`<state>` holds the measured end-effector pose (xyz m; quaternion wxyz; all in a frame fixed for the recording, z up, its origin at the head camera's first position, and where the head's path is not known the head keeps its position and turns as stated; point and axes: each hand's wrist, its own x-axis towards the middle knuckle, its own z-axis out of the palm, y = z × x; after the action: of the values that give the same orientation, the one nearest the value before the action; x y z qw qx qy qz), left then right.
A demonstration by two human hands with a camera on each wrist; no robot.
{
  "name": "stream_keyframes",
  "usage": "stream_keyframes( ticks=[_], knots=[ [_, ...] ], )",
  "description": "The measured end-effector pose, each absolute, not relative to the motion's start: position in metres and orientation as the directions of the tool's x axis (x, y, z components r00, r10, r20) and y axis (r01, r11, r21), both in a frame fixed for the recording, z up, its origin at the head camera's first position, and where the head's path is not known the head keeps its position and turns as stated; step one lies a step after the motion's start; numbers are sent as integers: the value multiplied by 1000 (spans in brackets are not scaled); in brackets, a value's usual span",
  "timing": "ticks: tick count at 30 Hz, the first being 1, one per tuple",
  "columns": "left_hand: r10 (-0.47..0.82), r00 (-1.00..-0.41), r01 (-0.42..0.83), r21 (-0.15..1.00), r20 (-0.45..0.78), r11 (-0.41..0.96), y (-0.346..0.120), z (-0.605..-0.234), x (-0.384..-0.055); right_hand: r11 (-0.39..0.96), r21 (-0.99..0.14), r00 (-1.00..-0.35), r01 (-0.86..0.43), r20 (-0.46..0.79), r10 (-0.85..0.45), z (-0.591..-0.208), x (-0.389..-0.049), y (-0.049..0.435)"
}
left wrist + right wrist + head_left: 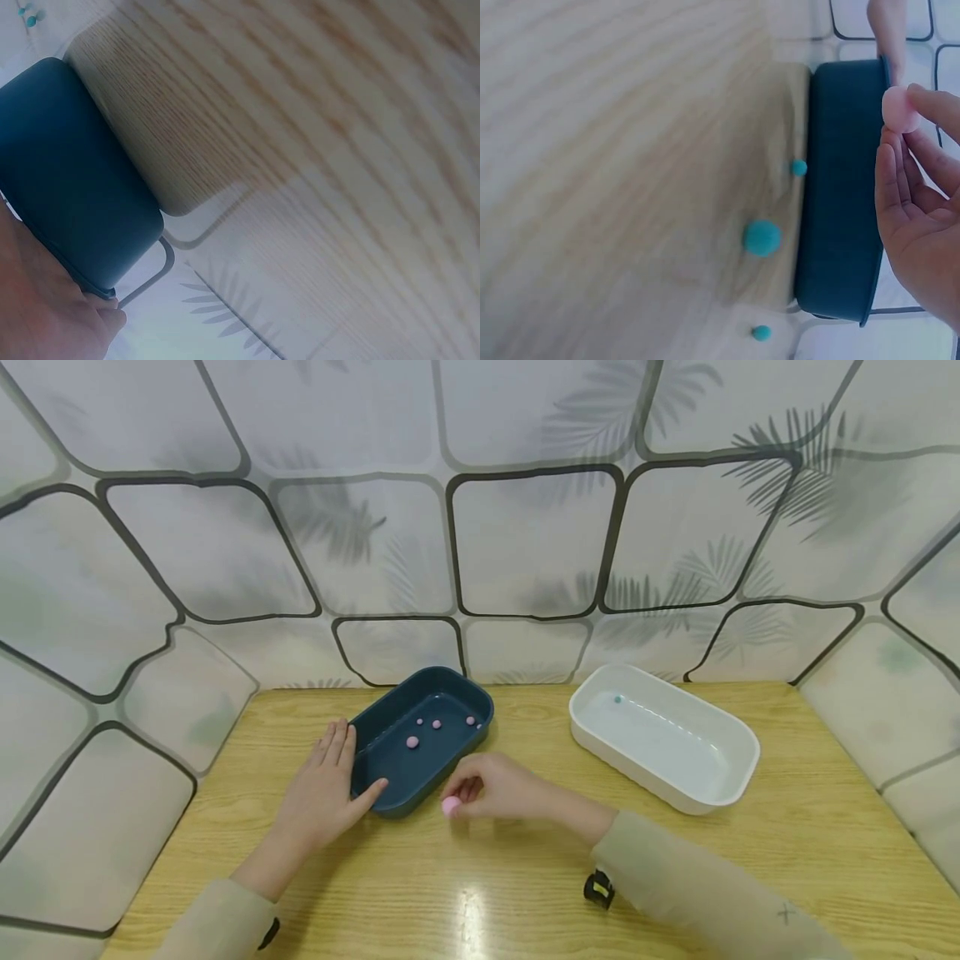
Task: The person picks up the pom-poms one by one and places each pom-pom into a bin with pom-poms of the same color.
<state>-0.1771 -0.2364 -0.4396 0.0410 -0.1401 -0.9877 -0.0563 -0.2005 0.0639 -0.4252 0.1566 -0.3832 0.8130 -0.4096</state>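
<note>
My left hand rests at the left side of a dark blue tray, fingers straight along its rim and thumb reaching over the near end. In the left wrist view, that hand touches the tray's edge. Thumb and fingertips of my right hand pinch a pink ball, just outside the tray's near right side. The right wrist view also shows this pink ball between the fingers. Inside the blue tray lie several smaller pink balls of differing sizes.
A white tray stands to the right on the wooden table, with a small teal ball in it. Several teal balls appear near the blue tray in the right wrist view; the head view does not show them there. Patterned cloth rises behind.
</note>
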Motion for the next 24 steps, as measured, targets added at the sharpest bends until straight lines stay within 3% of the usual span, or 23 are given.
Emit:
stream_keyframes(
  ticks=[24],
  knots=[
    [265,-960,273,106,88,956,-235,-438,-177,359,-805,-749,-473,153,-644,-403,-244,58]
  ],
)
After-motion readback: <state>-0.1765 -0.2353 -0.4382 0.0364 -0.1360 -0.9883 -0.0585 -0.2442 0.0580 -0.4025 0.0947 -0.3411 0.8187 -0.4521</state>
